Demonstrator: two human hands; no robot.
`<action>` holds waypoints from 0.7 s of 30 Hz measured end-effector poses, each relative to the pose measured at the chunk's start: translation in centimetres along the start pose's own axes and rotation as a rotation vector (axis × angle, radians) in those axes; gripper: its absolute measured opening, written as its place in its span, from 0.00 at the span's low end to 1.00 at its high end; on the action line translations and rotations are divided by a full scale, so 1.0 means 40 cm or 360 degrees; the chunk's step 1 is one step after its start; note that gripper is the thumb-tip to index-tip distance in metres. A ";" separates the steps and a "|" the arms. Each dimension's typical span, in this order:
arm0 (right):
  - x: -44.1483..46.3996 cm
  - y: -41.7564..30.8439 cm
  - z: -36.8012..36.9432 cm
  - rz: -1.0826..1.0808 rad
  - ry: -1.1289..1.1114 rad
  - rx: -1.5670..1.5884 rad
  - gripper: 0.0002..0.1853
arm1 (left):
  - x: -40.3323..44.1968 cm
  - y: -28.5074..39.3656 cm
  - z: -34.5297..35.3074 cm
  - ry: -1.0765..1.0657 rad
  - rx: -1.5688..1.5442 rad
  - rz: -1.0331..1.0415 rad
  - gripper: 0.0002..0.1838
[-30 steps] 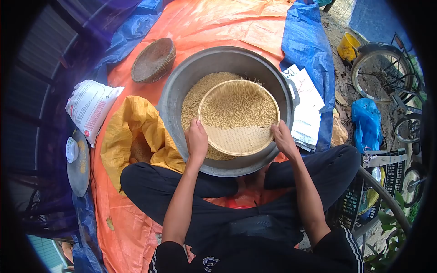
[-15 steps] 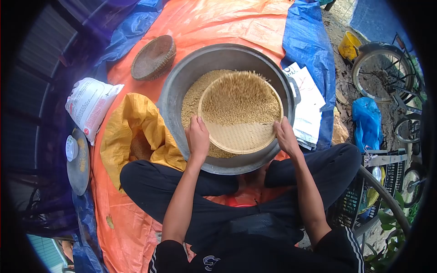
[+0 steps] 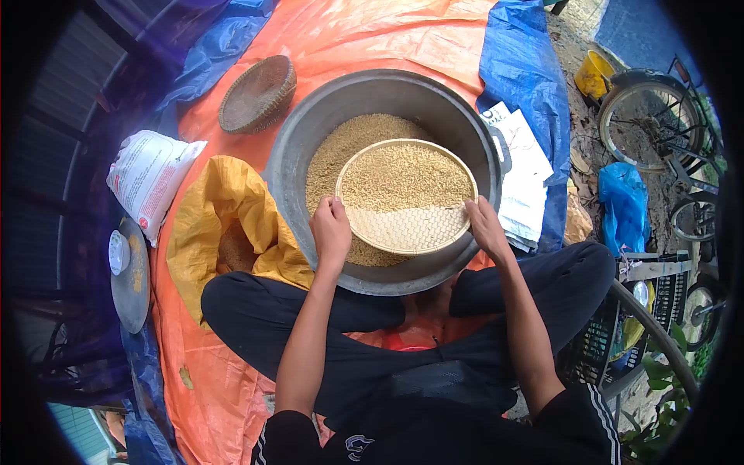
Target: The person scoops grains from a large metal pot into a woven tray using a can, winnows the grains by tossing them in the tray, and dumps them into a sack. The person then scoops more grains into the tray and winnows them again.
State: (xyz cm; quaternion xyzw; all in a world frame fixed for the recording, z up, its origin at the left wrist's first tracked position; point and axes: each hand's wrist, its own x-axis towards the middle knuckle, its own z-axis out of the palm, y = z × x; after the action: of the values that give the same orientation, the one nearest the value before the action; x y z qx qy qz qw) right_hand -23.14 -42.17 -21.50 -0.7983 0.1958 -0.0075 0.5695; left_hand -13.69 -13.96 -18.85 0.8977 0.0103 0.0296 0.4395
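Observation:
A round woven winnowing tray (image 3: 411, 231) is held between my two hands over a large grey metal pot (image 3: 298, 147). My left hand (image 3: 332, 230) grips its left rim, and my right hand (image 3: 488, 229) is closed on the right rim. Pale golden grain (image 3: 411, 174) lies across the tray's far part, while the weave shows bare on the side nearest me. More loose grain (image 3: 372, 128) fills the bottom of the pot beneath, partly hidden by the tray.
A woven basket (image 3: 258, 94) rests on the orange tarp (image 3: 372, 35). Left of the pot are an open yellow sack (image 3: 213, 201), a white sack (image 3: 149, 177) and a round lid (image 3: 130, 287). White sheets (image 3: 523, 167) lie right, with a blue bag (image 3: 622, 201) and bicycle wheel (image 3: 655, 124) beyond.
The grain that was flying up at the tray's far side has settled back onto it. The tray's far rim has dropped slightly; both hands keep their grip.

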 end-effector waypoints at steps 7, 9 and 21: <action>-0.031 -0.104 0.003 -0.0152 -0.0017 0.0172 0.14 | -0.011 0.029 -0.015 0.0362 -0.0177 0.0284 0.13; -0.034 -0.101 -0.002 -0.0155 -0.0064 0.0088 0.12 | -0.008 0.030 -0.009 0.0368 -0.0151 0.0324 0.13; -0.020 -0.058 -0.004 0.0132 -0.0030 0.0198 0.12 | -0.009 0.022 -0.010 0.0099 -0.0024 0.0199 0.12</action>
State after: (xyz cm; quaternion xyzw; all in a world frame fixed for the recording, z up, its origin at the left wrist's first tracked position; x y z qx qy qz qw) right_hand -23.21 -41.43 -19.16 -0.7526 0.2224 0.0115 0.6197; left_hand -14.08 -14.20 -17.92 0.8919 -0.0324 0.0850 0.4429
